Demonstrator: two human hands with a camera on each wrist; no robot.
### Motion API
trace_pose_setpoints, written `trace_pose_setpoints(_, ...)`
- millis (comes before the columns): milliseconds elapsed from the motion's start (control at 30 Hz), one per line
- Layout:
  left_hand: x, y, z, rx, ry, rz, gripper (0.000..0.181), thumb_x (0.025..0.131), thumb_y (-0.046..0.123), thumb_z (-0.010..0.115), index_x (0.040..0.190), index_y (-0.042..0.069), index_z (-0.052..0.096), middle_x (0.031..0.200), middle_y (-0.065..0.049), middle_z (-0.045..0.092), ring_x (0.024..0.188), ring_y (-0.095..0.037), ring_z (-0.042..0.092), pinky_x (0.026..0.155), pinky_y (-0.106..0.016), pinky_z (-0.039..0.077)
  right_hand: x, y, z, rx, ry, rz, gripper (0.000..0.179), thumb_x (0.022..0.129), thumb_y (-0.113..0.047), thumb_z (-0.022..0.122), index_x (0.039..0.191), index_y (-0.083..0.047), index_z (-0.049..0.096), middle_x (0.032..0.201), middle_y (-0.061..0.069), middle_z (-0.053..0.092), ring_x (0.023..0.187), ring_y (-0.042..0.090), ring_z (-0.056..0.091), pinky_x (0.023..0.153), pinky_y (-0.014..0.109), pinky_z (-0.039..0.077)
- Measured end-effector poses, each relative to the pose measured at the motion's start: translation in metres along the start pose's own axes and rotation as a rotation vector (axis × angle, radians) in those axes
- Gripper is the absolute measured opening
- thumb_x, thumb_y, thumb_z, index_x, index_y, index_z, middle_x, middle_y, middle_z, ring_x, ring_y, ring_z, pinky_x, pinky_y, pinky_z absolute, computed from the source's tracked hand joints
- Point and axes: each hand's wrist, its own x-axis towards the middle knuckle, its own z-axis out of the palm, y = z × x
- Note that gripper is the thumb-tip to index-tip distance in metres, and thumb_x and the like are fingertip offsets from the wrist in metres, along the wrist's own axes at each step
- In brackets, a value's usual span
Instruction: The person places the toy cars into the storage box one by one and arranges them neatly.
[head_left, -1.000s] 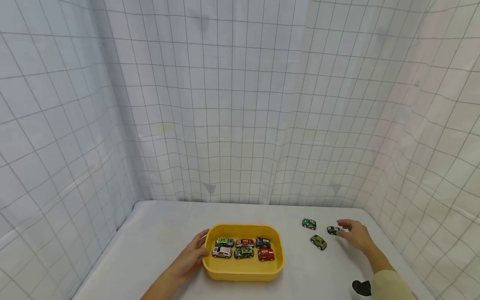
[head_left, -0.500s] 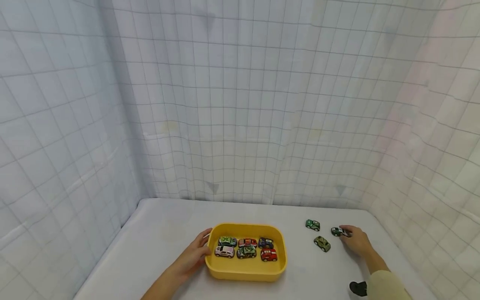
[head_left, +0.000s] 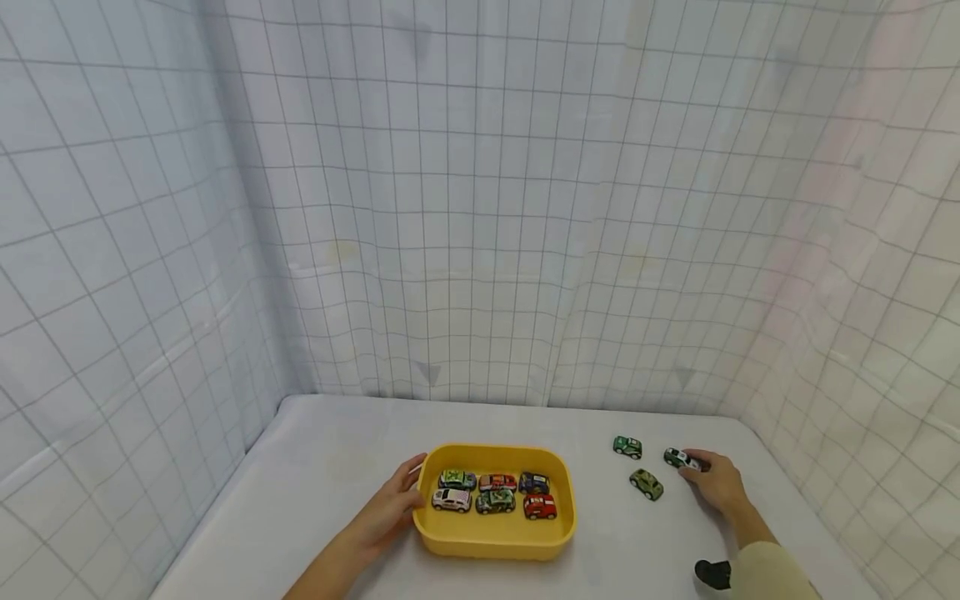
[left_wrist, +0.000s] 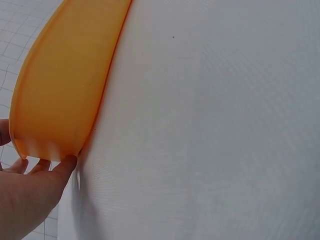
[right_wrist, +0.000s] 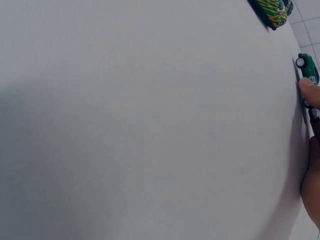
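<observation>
At the left end of a yellow tray, my left hand holds the wall, its thumb low on the outside and fingers up by the rim in the left wrist view. Far to the right, my right hand pinches the rear of a green and white toy car on the table. The right wrist view catches the thumb against this car's green side. Just left of that hand are a green toy car and a camouflage toy car.
Inside the tray several toy cars stand in two rows, among them a white one and a red one. A dark rounded object shows beside the right sleeve. White gridded curtains surround the white table.
My right hand has come down from hovering beside the green and white toy car and now pinches its rear. The left hand keeps its place on the tray; the head view has shifted slightly.
</observation>
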Motion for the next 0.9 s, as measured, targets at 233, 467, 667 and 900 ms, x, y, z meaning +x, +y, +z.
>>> trace_pose_setpoints(233,0.000,-0.002,-0.002,0.010,-0.025,-0.002,0.085,0.087,-0.005,0.053,0.164,0.003,0.016,0.166,-0.031,0.011,0.150,-0.050,0.019,0.111,-0.056,0.037,-0.002,0.000,-0.003,0.007,0.021,0.058,0.048,0.095,-0.019,0.070,0.132,0.010,0.061,0.136,0.038,0.054,0.125,0.058,0.048,0.102,0.066,0.038)
trace_pose_setpoints(467,0.003,0.003,0.000,0.033,-0.014,0.008,0.085,0.087,-0.004,0.055,0.164,0.004,0.018,0.166,-0.031,0.014,0.149,-0.050,0.021,0.109,-0.054,0.039,-0.006,-0.004,-0.014,0.016,0.037,0.060,0.051,0.095,-0.021,0.069,0.134,0.011,0.060,0.130,0.037,0.058,0.120,0.054,0.052,0.099,0.065,0.040)
trace_pose_setpoints(667,0.003,0.004,0.001,0.034,-0.014,0.016,0.085,0.087,-0.005,0.053,0.164,0.004,0.018,0.166,-0.031,0.013,0.150,-0.050,0.020,0.112,-0.056,0.036,-0.006,-0.017,-0.018,0.029,0.039,0.005,0.051,0.097,-0.023,0.070,0.134,0.011,0.060,0.132,0.038,0.056,0.122,0.054,0.052,0.098,0.065,0.041)
trace_pose_setpoints(900,0.002,-0.001,0.000,0.032,-0.001,0.006,0.085,0.087,-0.005,0.053,0.164,0.004,0.018,0.166,-0.030,0.014,0.150,-0.049,0.020,0.114,-0.057,0.032,-0.008,-0.029,-0.012,0.044,0.040,-0.028,0.048,0.096,-0.020,0.072,0.132,0.010,0.062,0.131,0.036,0.059,0.121,0.054,0.053,0.099,0.064,0.042)
